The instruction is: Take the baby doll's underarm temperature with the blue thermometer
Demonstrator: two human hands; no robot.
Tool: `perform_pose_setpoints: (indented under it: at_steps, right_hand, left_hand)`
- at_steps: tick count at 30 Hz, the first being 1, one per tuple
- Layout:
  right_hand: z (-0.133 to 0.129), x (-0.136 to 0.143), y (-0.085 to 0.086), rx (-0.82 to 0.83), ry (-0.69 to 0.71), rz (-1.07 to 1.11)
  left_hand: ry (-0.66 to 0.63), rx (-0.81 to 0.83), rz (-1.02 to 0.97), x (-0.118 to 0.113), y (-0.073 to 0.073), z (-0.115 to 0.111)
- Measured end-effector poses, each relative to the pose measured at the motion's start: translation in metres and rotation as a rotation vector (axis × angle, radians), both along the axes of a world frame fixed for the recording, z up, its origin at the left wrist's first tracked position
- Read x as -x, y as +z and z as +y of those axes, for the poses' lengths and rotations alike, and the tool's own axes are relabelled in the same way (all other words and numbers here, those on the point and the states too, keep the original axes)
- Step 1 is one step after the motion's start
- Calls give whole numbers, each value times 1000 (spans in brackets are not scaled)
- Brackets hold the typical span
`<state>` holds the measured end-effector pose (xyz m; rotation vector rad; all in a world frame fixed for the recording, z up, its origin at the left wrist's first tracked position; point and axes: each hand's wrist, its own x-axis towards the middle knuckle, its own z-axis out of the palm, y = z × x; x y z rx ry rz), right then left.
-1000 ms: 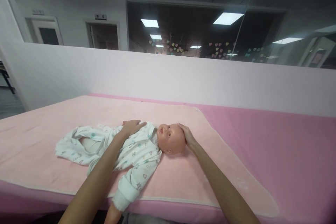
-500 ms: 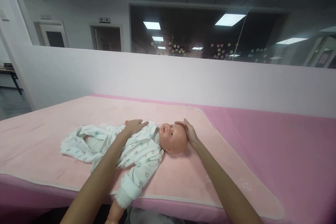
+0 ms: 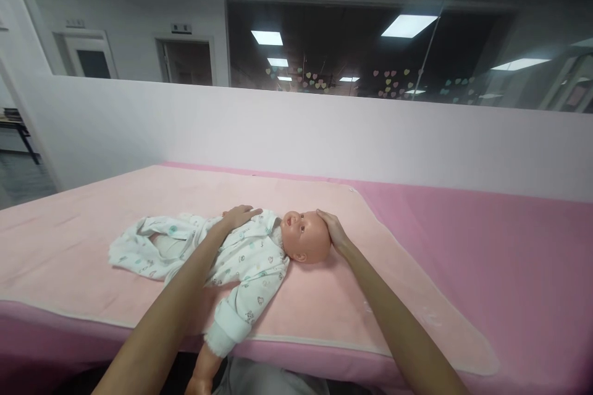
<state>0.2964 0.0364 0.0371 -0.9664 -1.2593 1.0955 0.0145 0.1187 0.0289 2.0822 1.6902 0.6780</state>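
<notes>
A baby doll (image 3: 308, 239) in a white printed outfit (image 3: 250, 253) lies on its back on a light pink mat (image 3: 324, 308), head to the right. One doll arm hangs over the near edge. My left hand (image 3: 241, 216) rests on the doll's chest, fingers spread and nothing gripped. Against the top of the doll's bald head lies my right hand (image 3: 334, 231), open and slightly curved. The doll's other arm is mostly hidden behind my left hand.
Under the mat is a darker pink cover (image 3: 509, 247), showing at the right. A white partition (image 3: 296, 129) runs along the back. At the far left stands a dark table (image 3: 21, 129).
The fingers of my right hand have settled closer onto the doll's head. My left hand stays on the chest. The view has shifted slightly.
</notes>
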Motion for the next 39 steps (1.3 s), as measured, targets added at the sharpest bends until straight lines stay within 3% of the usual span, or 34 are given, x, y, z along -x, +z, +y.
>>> perform_pose_setpoints:
  at_steps: [2,4,7,10,12,15,18,20,24,26,30,32,34,39]
  right_hand:
    - [-1,1,-1,54,45,-2]
    - [-2,2,-2,64,56,7]
    - [-1,2,-3,39,48,27]
    - [1,2,-3,29,27,20]
    - [2,2,-3,9,2,12]
    - [2,4,-2,-16,-37,7]
    - [1,5,-2,-38,-65,-16]
    - [-1,4,0,-94,-121,-54]
    - [-7,10,16,-302,-279,-209]
    - [-10,23,30,-453,-310,-429]
    - [-12,73,54,-769,-112,-1105]
    - [-7,100,57,-792,-20,-1393]
    - [1,120,54,-762,-31,-1593]
    - [17,139,39,-615,-165,-1737]
  left_hand:
    - [1,-6,-82,0,0,0]
    - [-72,-10,-286,3,1,-2]
    - [-284,6,-737,15,3,-9]
    - [-463,-18,-985,27,6,-20]
    - [-575,-11,-995,27,10,-31]
    - [-705,126,-688,14,19,-49]
    - [-632,150,-354,-3,23,-59]
    - [-483,99,-344,-9,20,-59]
    - [-264,79,-648,-3,9,-48]
    - [-216,121,-825,3,6,-42]
    - [-207,223,-972,9,6,-38]
    - [-235,227,-1017,9,6,-38]
    - [-248,224,-1064,9,6,-38]
    - [-241,269,-1123,7,5,-36]
